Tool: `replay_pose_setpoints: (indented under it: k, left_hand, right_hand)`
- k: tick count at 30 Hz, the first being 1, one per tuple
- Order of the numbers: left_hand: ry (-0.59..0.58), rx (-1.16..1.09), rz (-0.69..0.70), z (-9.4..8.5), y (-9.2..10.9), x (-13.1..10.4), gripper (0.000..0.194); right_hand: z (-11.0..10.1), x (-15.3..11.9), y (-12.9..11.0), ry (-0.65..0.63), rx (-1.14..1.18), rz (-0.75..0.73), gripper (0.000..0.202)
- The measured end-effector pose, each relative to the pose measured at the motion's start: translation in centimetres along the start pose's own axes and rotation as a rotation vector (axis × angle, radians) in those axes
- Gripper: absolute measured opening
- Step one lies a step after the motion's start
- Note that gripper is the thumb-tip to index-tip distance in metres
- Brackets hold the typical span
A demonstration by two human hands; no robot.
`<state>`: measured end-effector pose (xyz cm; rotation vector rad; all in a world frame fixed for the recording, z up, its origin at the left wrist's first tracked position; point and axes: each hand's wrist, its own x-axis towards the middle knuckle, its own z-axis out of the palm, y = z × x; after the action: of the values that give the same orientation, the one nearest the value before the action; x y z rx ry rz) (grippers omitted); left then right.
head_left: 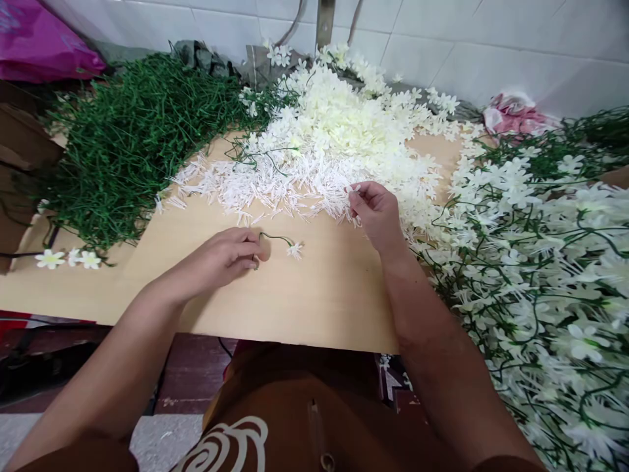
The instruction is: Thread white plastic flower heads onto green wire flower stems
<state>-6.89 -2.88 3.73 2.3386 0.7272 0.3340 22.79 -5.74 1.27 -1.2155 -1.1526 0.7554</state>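
Note:
My left hand [230,255] is above the tan board [295,301], its fingers curled round a thin green artificial flower stem [275,236]. The stem bends out to the right and ends in a small white flower [295,250]. My right hand [376,210] is at the near edge of the loose white pieces, thumb and forefinger pinched together on a small white piece [354,189]. Slim white stamen-like pieces [275,187] lie scattered just beyond both hands. Behind them rises a heap of white and pale yellow petals [339,118].
A big pile of green stems [137,137] sits at the left. Assembled white flowers [535,282] are heaped along the right side. A pink bag [44,46], a pink-and-white cloth [515,117] and a tiled wall [457,59] are at the back. Cardboard boxes [22,151] stand far left.

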Motion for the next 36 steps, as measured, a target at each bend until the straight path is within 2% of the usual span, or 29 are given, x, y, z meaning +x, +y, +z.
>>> replay_pose_setpoints:
  k: [4,6,11,14,17,18,23,28,36]
  left_hand:
    - [-0.088,-0.116,0.012,-0.7,-1.3,0.6,0.012]
    - [-0.114,-0.103,0.009,-0.7,-1.4,0.8,0.011]
    - [-0.062,-0.006,0.038,0.4,-0.1,1.9,0.012]
    - [0.037,-0.147,-0.03,1.2,1.4,4.0,0.007]
    - [0.263,-0.436,-0.185,1.6,2.8,7.1,0.009]
    - [0.298,-0.519,-0.216,1.8,3.2,8.2,0.012]
    - [0.355,-0.858,-0.285,3.6,3.0,12.3,0.021]
    - [0.339,-0.93,-0.298,5.1,1.7,12.9,0.025]
    - [0.277,-0.89,-0.281,5.2,1.7,12.7,0.022]
  right_hand:
    - [0.1,-0.1,0.0,-0.008,0.029,0.018,0.035]
    - [0.1,-0.1,-0.1,-0.004,0.052,0.029,0.036]
    - [0.2,-0.1,-0.2,-0.016,0.083,0.06,0.036]
    - [0.3,0.0,-0.3,-0.016,0.106,0.035,0.035]
    - [0.2,-0.1,-0.6,-0.025,0.158,0.043,0.035]
    - [0.2,-0.1,-0.8,-0.036,0.183,0.062,0.035]
    - [0.2,-0.2,-1.0,-0.141,0.283,0.203,0.041]
    - [0.7,-0.1,-0.3,-0.179,0.311,0.329,0.045]
    - [1.5,-0.2,0.1,-0.142,0.376,0.389,0.046]
